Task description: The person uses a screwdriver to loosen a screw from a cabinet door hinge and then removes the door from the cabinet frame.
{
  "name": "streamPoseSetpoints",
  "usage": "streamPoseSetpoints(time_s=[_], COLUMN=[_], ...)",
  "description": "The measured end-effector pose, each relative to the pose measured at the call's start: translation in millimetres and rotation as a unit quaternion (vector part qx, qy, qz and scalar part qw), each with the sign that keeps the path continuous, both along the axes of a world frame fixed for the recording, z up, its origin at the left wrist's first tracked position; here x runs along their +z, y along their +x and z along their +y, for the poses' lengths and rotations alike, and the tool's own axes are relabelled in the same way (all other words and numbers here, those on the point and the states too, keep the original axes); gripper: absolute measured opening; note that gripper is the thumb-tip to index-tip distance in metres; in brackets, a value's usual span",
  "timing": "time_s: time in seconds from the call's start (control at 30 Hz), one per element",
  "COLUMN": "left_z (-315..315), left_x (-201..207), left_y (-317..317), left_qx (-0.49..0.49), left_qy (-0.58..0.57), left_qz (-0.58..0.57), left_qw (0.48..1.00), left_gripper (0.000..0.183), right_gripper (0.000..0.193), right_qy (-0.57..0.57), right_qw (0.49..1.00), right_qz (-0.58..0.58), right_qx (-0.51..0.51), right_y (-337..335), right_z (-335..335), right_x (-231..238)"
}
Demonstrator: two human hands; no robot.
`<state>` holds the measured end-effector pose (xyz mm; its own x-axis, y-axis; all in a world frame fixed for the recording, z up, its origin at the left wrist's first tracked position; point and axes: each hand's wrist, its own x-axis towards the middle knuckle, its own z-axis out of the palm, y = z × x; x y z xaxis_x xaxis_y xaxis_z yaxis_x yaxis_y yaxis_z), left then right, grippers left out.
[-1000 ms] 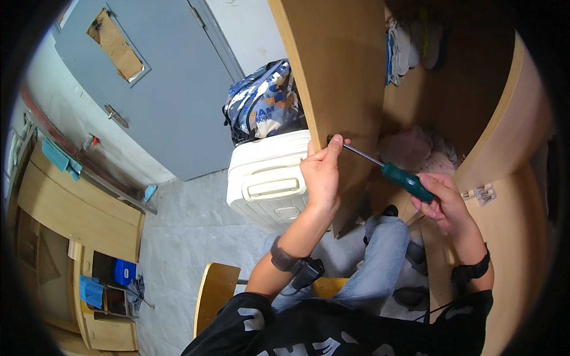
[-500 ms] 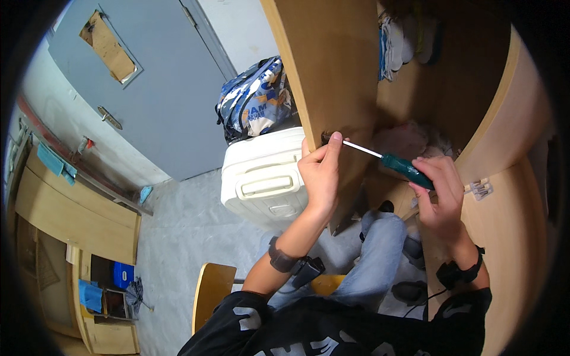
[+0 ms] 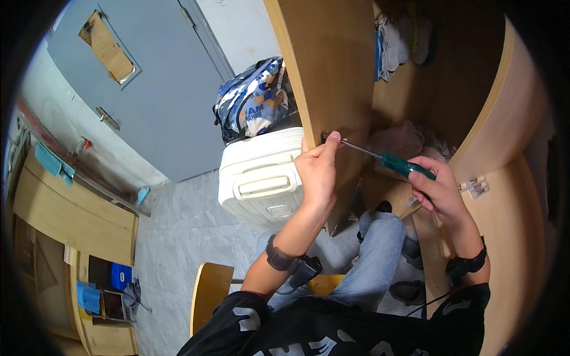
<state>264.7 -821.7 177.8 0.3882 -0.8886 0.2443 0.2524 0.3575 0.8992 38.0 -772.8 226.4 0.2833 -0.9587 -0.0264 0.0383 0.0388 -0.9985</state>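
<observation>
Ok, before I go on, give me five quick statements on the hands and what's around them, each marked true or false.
1. The right hand holds the screwdriver by its green handle. True.
2. The white suitcase stands to the left of the panel. True.
3. The left hand lies on the suitcase. False: the left hand holds the panel's edge.
4. The screwdriver points away from the panel. False: the screwdriver points toward the panel.
5. The door is grey. True.
</observation>
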Motion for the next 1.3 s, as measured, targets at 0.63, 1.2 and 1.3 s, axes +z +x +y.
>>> streamPoseSetpoints(time_s=[0.63, 1.2, 1.3], left_z=[7.5, 8.6, 6.7], left_x=[4.7, 7.2, 2.0], left_y=[-12.0, -15.5, -11.5], left_qx=[0.035, 0.014, 0.025], left_qy=[-0.033, -0.014, -0.025], left_qz=[-0.067, -0.003, -0.012], left_qw=[0.997, 1.000, 0.999], left_gripper=[0.029, 0.022, 0.022], right_gripper=[0.034, 0.028, 0.031], right_qy=[-0.605, -0.082, -0.147], right_qw=[0.731, 0.993, 0.983], right_qz=[0.278, -0.031, -0.009], right_qx=[-0.150, -0.074, -0.107], right_y=[15.2, 0.3, 13.2], right_z=[0.8, -5.8, 1.7], right_x=[-7.9, -5.6, -7.9])
